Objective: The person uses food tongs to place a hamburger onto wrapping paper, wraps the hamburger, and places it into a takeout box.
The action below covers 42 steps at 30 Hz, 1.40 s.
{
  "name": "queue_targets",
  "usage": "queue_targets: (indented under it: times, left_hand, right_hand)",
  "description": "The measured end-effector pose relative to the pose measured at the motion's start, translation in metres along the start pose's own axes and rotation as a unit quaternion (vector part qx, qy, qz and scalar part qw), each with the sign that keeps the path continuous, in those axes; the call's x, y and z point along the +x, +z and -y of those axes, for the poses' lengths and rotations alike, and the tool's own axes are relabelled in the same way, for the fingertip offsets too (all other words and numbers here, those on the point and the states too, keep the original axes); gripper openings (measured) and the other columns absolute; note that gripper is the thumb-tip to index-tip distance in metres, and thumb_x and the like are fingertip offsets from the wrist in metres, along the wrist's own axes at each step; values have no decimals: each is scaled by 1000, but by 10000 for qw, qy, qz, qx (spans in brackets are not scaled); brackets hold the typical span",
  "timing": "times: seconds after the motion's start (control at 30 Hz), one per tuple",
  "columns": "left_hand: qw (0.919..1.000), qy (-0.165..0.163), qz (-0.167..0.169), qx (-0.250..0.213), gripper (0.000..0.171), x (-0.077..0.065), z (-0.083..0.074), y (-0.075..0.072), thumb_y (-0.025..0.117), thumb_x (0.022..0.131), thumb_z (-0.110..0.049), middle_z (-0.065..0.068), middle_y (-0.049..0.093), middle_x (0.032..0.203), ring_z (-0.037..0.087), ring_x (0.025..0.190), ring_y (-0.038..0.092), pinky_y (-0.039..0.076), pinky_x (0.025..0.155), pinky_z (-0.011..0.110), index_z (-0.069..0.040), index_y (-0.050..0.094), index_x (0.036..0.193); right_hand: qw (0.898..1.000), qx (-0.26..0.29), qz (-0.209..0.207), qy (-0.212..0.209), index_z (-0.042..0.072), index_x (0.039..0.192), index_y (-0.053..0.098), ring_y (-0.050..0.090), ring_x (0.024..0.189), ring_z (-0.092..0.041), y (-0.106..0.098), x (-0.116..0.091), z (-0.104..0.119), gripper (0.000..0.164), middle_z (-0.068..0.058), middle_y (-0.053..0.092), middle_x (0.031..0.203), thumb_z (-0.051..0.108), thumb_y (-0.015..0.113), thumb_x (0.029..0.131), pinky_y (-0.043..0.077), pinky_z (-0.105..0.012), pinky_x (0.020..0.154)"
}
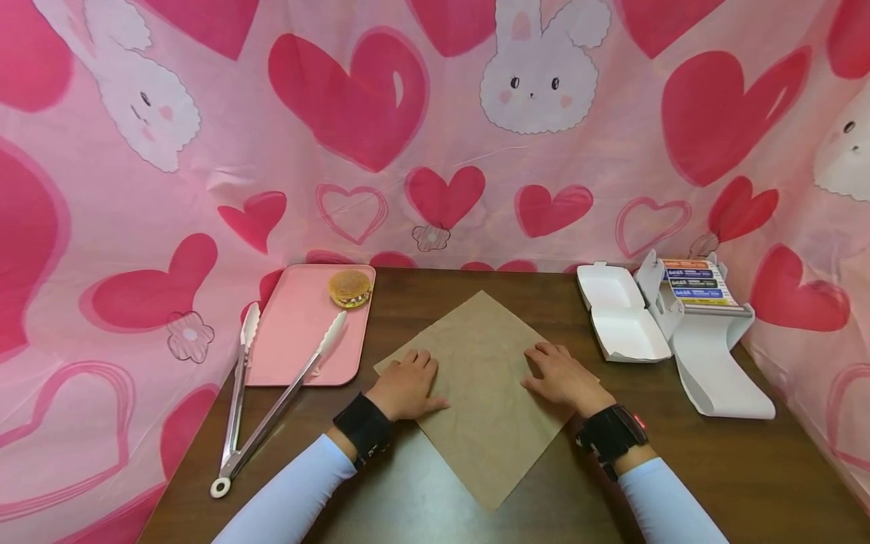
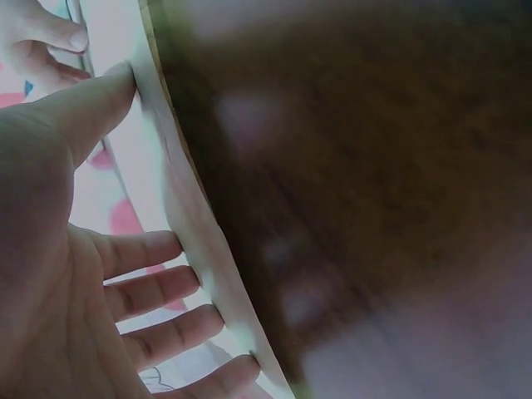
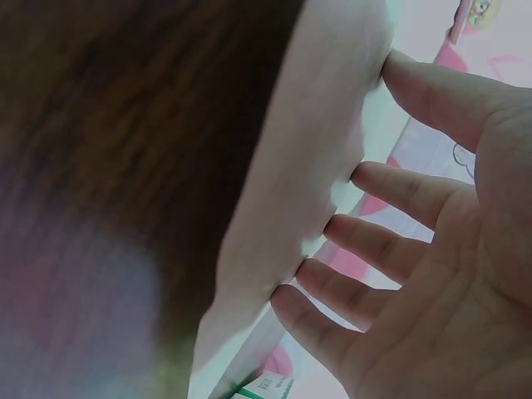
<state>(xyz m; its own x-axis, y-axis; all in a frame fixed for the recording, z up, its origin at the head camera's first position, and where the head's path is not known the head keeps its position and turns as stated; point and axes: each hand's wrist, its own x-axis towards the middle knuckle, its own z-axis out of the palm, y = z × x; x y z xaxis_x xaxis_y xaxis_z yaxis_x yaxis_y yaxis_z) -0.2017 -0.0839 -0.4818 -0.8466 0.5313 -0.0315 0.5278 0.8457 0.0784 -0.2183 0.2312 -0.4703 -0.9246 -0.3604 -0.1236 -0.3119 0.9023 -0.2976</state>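
Workpiece: square brown paper sheet point(image 1: 489, 423), matte, thin, faintly creased, lying flat and corner-on at the middle of the dark wood-grain tabletop point(image 1: 435, 506).

Left hand point(image 1: 408, 385): on the left corner area of the sheet, fingers relaxed and slightly bent, thumb spread wide toward the centre, fingertips touching paper, no grip. Right hand point(image 1: 563, 380): on the right corner area, likewise spread, fingertips on paper, no grip. At both wrists, black fabric bands; above them, smooth pale-blue sleeves.

To the left: glossy pink rectangular tray point(image 1: 292, 317) with rounded corners. In its far right corner, hamburger point(image 1: 350, 289) with domed brown bun and layered filling. Metal tongs point(image 1: 272, 415), long-armed, splayed in a V, with white scalloped tips; right arm reaching over the tray.

To the right: unfolded white clamshell box point(image 1: 628, 329); just beside it, white dispenser point(image 1: 700, 283) with coloured printed strips and smooth, curling white paper band.
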Motion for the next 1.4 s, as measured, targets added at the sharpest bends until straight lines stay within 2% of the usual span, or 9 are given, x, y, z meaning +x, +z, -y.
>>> queue_targets:
  times: [0.43, 0.73, 0.97, 1.17, 1.4]
  left_hand:
    - [9998, 44, -165, 77, 74, -5, -6, 0, 64, 88, -66, 12, 56, 125, 29, 116, 52, 52, 85, 49, -5, 58, 128]
    - [9996, -66, -204, 162, 71, -7, -14, 1, 66, 87, -66, 11, 56, 118, 29, 112, 52, 52, 80, 48, -5, 60, 123]
    - [9994, -259, -213, 61, 70, -16, -31, -1, 70, 86, -62, 14, 58, 119, 31, 111, 52, 51, 77, 49, -2, 61, 122]
    - [9982, -333, -382, 335, 68, -24, -47, 3, 70, 85, -62, 12, 58, 114, 29, 108, 53, 51, 72, 46, -2, 62, 117]
    - [9951, -364, -621, 683, 71, -29, -63, 6, 70, 83, -65, 10, 59, 113, 27, 106, 55, 51, 72, 42, -2, 64, 116]
  right_hand:
    - [10000, 55, 72, -32, 2, 140, 55, 40, 135, -47, -4, 4, 0, 58, -26, 46, 146, 32, 72, 93, 38, -61, 108]
    - [9998, 80, 153, -44, 2, 139, 55, 39, 135, -48, -8, 5, 0, 58, -27, 45, 147, 30, 73, 92, 38, -63, 107]
    - [9998, 84, 77, -146, 3, 139, 56, 40, 136, -48, -5, 11, -4, 55, -27, 46, 147, 29, 72, 93, 37, -62, 108]
    - [9996, 122, -50, -239, 1, 136, 57, 41, 135, -49, -4, 18, -6, 51, -27, 48, 144, 25, 71, 93, 35, -60, 110]
    - [9997, 32, -16, -235, 2, 141, 55, 37, 138, -51, -3, 26, -9, 52, -27, 44, 149, 26, 68, 96, 32, -60, 112]
